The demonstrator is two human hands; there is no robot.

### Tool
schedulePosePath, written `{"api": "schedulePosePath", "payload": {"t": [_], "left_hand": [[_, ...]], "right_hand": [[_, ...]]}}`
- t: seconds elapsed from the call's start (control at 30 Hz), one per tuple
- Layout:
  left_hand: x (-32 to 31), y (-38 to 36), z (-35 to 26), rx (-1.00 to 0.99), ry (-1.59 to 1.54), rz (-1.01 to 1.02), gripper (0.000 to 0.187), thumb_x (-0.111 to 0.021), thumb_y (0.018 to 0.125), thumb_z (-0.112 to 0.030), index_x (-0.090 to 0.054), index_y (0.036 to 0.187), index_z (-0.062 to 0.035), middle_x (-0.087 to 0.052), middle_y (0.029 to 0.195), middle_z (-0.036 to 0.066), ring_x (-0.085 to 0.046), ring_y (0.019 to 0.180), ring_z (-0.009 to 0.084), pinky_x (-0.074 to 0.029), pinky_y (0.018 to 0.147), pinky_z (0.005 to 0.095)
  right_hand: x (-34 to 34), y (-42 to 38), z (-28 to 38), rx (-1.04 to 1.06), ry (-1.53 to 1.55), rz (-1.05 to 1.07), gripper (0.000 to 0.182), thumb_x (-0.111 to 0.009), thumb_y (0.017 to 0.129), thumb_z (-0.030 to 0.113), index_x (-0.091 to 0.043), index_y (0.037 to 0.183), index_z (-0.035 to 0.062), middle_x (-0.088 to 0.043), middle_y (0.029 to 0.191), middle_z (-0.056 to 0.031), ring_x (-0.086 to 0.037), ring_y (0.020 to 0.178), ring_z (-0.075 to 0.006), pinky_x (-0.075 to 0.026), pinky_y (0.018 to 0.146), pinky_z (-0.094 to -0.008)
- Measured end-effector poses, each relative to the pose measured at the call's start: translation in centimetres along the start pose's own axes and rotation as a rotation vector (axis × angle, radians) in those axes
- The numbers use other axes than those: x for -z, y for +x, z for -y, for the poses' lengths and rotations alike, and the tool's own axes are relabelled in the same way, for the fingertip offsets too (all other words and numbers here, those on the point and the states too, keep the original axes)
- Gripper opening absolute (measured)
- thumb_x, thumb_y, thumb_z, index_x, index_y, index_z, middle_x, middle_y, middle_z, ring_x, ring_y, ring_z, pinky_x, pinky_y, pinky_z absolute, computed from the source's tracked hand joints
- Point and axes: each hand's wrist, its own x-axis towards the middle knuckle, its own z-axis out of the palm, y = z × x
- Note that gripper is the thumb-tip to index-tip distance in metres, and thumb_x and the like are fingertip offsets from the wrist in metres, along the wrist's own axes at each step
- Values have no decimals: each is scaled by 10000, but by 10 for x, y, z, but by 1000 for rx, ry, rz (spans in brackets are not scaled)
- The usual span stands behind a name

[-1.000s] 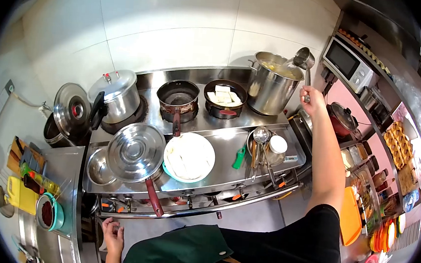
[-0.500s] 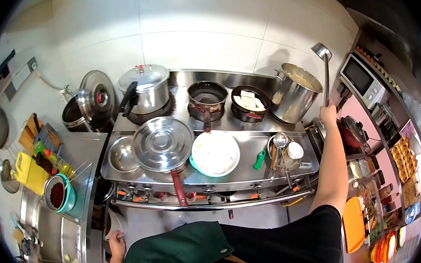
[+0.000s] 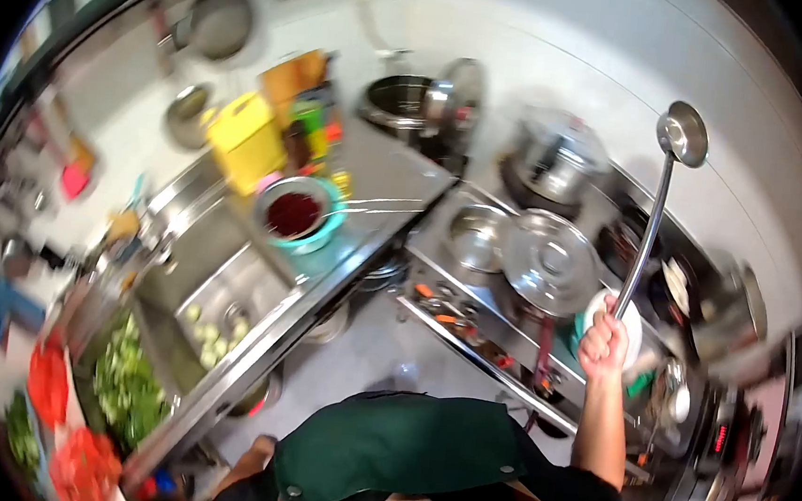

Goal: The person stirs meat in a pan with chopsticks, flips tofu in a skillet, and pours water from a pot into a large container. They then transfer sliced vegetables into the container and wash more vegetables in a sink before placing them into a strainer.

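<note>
My right hand (image 3: 604, 346) is closed around the handle of a metal ladle (image 3: 683, 134). Its bowl points up, high against the wall, and its contents do not show. Behind that hand is a turquoise-and-white bowl (image 3: 631, 336) on the stove front. Left of the bowl sits a pan with a metal lid (image 3: 551, 260), next to a shiny steel bowl (image 3: 477, 238). My left hand (image 3: 262, 446) is low beside the apron, mostly hidden and blurred, so its fingers cannot be made out.
A sink (image 3: 229, 284) with pale vegetable pieces is at left, near chopped greens (image 3: 130, 380). On the counter stand a yellow jug (image 3: 245, 143) and a strainer with dark red contents (image 3: 294, 214). A pressure cooker (image 3: 559, 159) and a tall pot (image 3: 733, 314) stand on the stove.
The view has swung left toward the sink, blurring the scene. My right hand still grips the raised ladle, now in front of the stove. Less of my left hand shows.
</note>
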Motion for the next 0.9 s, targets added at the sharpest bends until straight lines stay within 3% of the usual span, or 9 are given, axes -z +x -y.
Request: {"api": "schedulePosePath", "payload": {"t": [0.17,0.2,0.37,0.4,0.57,0.67,0.7,0.73,0.9], "left_hand": [[-9,-3,-15,-92,11,75,159,-503,637,-193,-636,691,-125,-604,773,128,-558,718,297,-436,631,391],[-10,0,-12,-374,194,55,153,-508,627,-200,-632,667,-120,-597,724,135,-557,682,301,-436,623,394],[-41,-25,-24,75,-371,-291,118,-516,618,-119,-628,653,-115,-603,694,125,-570,638,273,-456,597,342],[-34,-42,-38,199,-424,-304,129,-506,640,-120,-632,666,-122,-610,693,108,-569,631,261,-456,596,332],[-87,-67,-20,375,-396,-454,149,-489,678,-111,-636,699,-122,-617,744,111,-585,720,259,-456,669,339],[-101,-89,-45,500,-412,-500,143,-500,681,-128,-639,712,-114,-614,780,131,-583,762,274,-451,705,354],[-96,-96,-65,614,-540,-505,158,-497,678,-135,-638,732,-89,-607,809,157,-577,775,300,-449,711,371],[-105,-95,-66,572,-477,-442,177,-489,673,-134,-631,753,-66,-601,828,171,-571,792,319,-448,711,381],[-95,-92,-113,588,-553,-371,220,-477,702,-157,-610,852,-65,-588,890,184,-554,853,329,-438,733,384]], "right_hand": [[-34,96,-72,-311,-264,-21,305,-438,805,78,-408,1108,77,-340,523,30,-281,316,-37,-218,248,-181],[-42,122,-84,-335,-361,-94,302,-455,798,82,-424,1098,78,-355,534,35,-270,319,-30,-204,250,-173],[-26,298,-150,-342,-1036,-93,114,-500,805,171,-511,887,93,-413,540,41,-321,344,-38,-257,304,-168],[-11,335,-164,-301,-1220,-55,158,-533,807,227,-468,730,106,-397,507,34,-339,360,-51,-265,308,-184],[66,487,-220,-248,-1658,-43,168,-499,800,189,-521,721,43,-441,520,-27,-406,414,-125,-304,349,-271],[180,589,-240,-117,-2046,58,321,-482,813,247,-499,568,40,-476,468,-83,-448,379,-199,-339,340,-349],[177,572,-232,-3,-2409,564,219,-461,730,49,-541,876,-93,-578,871,-228,-552,769,-331,-430,700,-387],[185,567,-239,137,-2218,357,373,-462,713,46,-472,1059,-95,-502,1050,-266,-494,963,-351,-381,854,-373],[178,525,-247,46,-2320,173,329,-487,729,90,-499,1017,-68,-524,1001,-240,-510,911,-330,-396,808,-358]]}}
